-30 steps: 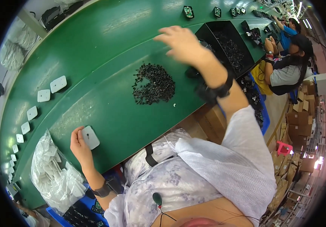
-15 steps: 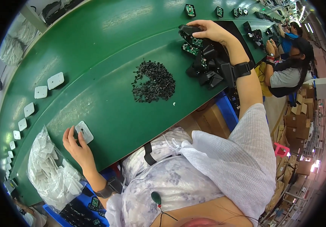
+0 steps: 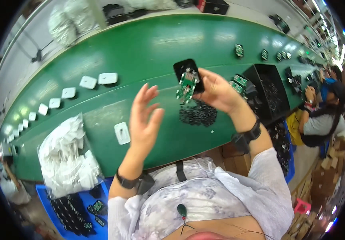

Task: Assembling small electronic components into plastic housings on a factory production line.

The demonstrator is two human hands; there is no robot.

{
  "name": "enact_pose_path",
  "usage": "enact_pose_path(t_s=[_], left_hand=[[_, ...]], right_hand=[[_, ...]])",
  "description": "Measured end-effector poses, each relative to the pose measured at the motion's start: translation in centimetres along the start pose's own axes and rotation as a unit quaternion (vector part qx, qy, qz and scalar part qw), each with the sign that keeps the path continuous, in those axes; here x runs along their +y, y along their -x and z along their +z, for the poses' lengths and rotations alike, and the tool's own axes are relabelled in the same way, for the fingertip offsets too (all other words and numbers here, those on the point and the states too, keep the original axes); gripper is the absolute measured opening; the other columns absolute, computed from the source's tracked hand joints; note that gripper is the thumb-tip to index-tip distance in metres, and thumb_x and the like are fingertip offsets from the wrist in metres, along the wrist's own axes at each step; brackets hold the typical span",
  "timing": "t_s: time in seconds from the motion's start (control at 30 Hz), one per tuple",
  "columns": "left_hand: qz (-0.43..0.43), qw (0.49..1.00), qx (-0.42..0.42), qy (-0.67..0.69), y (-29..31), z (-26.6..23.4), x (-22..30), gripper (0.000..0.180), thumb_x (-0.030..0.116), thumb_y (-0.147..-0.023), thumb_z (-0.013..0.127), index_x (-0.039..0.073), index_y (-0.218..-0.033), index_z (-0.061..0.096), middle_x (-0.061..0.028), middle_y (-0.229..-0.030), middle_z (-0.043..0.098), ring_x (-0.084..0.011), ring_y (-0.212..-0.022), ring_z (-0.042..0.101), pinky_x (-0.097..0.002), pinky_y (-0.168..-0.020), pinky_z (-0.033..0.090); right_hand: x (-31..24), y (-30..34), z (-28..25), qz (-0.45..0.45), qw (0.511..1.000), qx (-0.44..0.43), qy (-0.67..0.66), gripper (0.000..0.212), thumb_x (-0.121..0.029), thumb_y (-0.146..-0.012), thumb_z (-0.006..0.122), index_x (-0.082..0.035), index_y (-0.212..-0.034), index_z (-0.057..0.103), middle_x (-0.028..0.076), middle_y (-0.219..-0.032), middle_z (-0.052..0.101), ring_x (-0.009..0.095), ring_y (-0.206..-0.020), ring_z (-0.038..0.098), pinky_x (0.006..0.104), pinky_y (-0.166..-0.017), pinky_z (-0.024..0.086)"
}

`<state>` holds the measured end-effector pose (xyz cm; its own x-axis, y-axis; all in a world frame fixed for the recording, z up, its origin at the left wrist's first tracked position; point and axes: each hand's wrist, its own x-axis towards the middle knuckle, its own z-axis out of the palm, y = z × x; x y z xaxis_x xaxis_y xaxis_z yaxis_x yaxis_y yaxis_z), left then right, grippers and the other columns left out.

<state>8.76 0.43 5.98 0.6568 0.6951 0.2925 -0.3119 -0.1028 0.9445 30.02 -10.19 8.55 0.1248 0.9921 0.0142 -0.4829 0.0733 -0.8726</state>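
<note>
My right hand [image 3: 219,90] grips a black plastic housing [image 3: 185,65] over the middle of the table. A green circuit board [image 3: 188,85] sits at the housing's open side, partly tilted out. To its left, my left hand [image 3: 143,120] is raised with fingers apart and nothing in it. A white rounded plate [image 3: 122,133] lies on the green table beside my left wrist. Below the housing is a heap of small black parts [image 3: 198,114]. More circuit boards [image 3: 239,83] lie past my right hand, partly hidden by it.
A black box [image 3: 265,90] with small parts stands at the right. White plates [image 3: 87,82] form a row at the left, near a clear bag of white pieces [image 3: 66,160]. Blue bins [image 3: 66,228] hold black parts below the table edge. Co-workers [image 3: 328,104] sit at the right.
My right hand has brought the black housing from the pile at the right toward the middle. The left hand has left the white plate and risen toward the housing. The whole view has shifted.
</note>
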Motion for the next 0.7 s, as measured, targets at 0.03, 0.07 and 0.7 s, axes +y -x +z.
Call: enact_pose_path(t_s=[0.03, 0.07, 0.7], left_hand=[[0.005, 0.999, 0.003, 0.039, 0.0, 0.8, 0.0, 0.06, 0.006, -0.086, 0.062, 0.003, -0.14, 0.036, -0.0148, -0.136, 0.046, -0.0231, -0.123, 0.047, -0.0343, -0.099, 0.041], [0.034, 0.999, 0.029, -0.015, 0.3, 1.3, -0.2, 0.063, 0.006, -0.081, 0.069, 0.003, -0.137, 0.039, -0.0143, -0.129, 0.05, -0.0234, -0.115, 0.052, -0.0332, -0.092, 0.045], [0.078, 0.851, 0.196, -0.481, 2.5, -4.6, 1.7, 0.054, 0.025, -0.089, 0.064, 0.002, -0.135, 0.046, -0.0076, -0.072, 0.06, -0.0202, -0.06, 0.059, -0.0304, -0.051, 0.046]], right_hand=[[1.4, -0.6, 1.6, -0.005, 1.0, -0.015, -0.017, 0.061, -0.034, -0.091, 0.059, -0.001, -0.138, 0.037, 0.01, -0.132, 0.051, 0.021, -0.12, 0.051, 0.0398, -0.099, 0.043], [2.7, -1.2, 3.1, -0.009, 0.999, -0.028, -0.035, 0.063, -0.035, -0.091, 0.06, -0.001, -0.138, 0.037, 0.011, -0.132, 0.051, 0.021, -0.119, 0.051, 0.0404, -0.099, 0.043], [11.7, -6.6, 11.0, -0.066, 0.995, -0.01, -0.08, 0.043, -0.026, -0.095, 0.056, -0.006, -0.131, 0.044, 0.001, -0.119, 0.056, 0.012, -0.108, 0.053, 0.0321, -0.096, 0.041]])
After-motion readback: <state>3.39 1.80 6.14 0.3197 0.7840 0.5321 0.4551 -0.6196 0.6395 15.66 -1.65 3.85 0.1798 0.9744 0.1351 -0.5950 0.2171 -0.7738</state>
